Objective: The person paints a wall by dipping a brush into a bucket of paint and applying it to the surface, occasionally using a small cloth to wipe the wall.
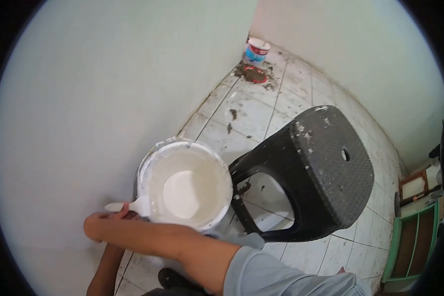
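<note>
My right hand's [99, 223] fingers are clamped around the handle of a white paintbrush [139, 205], and its head is over the edge of a round white plastic bucket [229, 182] beside them. If my grip slips, the brush could fall into the wet-looking white paint [185, 195]; if my arm bumps the bucket, it might spill. The brush lies sideways, handle end toward the pale wall [84, 108], bristles pointing into the bucket. My left hand is hidden, so I can't tell about its fingers. Past the bucket from my fingers stands a black plastic stool [330, 167].
</note>
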### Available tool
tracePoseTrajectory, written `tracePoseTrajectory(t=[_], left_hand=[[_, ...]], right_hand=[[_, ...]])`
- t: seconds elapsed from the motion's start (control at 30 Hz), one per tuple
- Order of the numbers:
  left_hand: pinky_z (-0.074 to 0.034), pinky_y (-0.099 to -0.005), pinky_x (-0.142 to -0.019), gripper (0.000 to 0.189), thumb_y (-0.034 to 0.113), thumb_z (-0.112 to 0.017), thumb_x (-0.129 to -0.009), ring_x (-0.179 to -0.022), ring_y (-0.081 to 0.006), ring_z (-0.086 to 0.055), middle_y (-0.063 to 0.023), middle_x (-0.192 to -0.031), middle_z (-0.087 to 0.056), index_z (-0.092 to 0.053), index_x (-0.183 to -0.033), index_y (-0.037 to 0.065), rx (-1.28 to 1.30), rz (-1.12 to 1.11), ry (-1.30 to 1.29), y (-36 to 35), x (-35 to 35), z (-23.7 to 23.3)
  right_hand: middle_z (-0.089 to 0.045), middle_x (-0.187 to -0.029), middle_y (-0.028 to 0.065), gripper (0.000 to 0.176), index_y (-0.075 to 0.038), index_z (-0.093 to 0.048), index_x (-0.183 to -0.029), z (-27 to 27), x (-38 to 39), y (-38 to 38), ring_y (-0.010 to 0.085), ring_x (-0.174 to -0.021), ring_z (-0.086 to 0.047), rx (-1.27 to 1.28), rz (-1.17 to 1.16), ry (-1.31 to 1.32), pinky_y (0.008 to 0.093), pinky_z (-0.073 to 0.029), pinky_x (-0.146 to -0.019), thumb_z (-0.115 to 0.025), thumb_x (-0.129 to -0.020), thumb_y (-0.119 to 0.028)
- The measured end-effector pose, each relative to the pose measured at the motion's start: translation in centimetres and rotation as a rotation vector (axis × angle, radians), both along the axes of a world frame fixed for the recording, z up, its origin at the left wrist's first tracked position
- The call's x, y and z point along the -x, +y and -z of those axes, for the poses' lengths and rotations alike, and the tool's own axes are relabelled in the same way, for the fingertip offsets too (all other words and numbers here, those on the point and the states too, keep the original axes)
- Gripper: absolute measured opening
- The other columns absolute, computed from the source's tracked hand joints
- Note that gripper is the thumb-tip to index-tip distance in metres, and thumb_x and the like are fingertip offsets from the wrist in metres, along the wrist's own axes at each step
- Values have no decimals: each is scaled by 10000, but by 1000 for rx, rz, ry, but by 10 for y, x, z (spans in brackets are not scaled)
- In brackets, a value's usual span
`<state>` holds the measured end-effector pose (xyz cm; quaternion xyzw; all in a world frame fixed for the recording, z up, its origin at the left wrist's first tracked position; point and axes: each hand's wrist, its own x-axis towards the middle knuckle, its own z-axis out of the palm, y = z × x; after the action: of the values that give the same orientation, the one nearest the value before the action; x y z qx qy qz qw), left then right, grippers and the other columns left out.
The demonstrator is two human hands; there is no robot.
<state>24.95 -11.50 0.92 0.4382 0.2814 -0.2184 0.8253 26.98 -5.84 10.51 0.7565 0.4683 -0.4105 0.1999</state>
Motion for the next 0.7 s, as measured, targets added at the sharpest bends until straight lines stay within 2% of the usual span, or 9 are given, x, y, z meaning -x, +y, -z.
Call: tracePoseTrajectory(t=[0.03, 0.13, 0.2, 0.23, 0.3, 0.33, 0.7], left_hand=[[-556, -356, -816, 375, 301, -684, -889, -943, -218, -639, -112, -1057, -637, -583, -1131, 33, 11, 4, 35, 8, 3, 7], [-546, -372, -831, 354, 303, -682, -891, -954, -225, -626, -106, -1058, -628, -605, -1114, 40, -145, -144, -147, -38, 14, -47], [-542, -368, -751, 296, 298, -675, -898, -935, -209, -625, -97, -1038, -630, -624, -1043, 45, -152, -119, -33, -40, 10, -65], [-531, -362, -720, 281, 292, -671, -901, -930, -202, -625, -99, -1043, -631, -627, -1026, 45, -525, 156, -563, -20, 11, -30], [-532, -362, -730, 294, 290, -671, -900, -923, -202, -625, -107, -1036, -630, -617, -1042, 38, -182, -18, -248, -28, 13, -42], [-532, -362, -735, 301, 289, -671, -899, -920, -202, -625, -111, -1033, -630, -613, -1050, 35, -122, -42, -211, -29, 12, -44], [-539, -360, -793, 387, 278, -670, -895, -882, -204, -623, -153, -996, -628, -561, -1138, -3, 35, -12, -128, -30, 11, -41]], right_hand=[[-681, -1099, 78, 384, -127, -657, -1147, -2, 4, 3, 309, -972, -659, -1, -6, -6, 457, -563, -802, -626, -862, -381], [-678, -1107, 81, 385, -125, -656, -1151, -12, 13, -4, 309, -980, -655, 1, -52, -65, 460, -559, -808, -628, -861, -376], [-676, -1111, 82, 385, -123, -655, -1153, -18, 17, -13, 309, -985, -653, 5, -80, -107, 462, -557, -813, -629, -861, -373], [-676, -1114, 83, 385, -123, -655, -1154, -18, 15, -17, 309, -988, -652, 6, -87, -130, 463, -555, -815, -630, -861, -371], [-674, -1119, 85, 386, -121, -654, -1156, -26, 18, -24, 309, -993, -650, -3, -105, -157, 465, -553, -819, -631, -860, -368], [-673, -1121, 86, 386, -121, -654, -1157, -29, 20, -26, 309, -996, -649, -2, -111, -169, 467, -551, -822, -632, -860, -367], [-662, -1148, 96, 391, -114, -650, -1169, -35, 37, -40, 310, -1025, -637, -22, -155, -223, 478, -537, -846, -639, -858, -349]])
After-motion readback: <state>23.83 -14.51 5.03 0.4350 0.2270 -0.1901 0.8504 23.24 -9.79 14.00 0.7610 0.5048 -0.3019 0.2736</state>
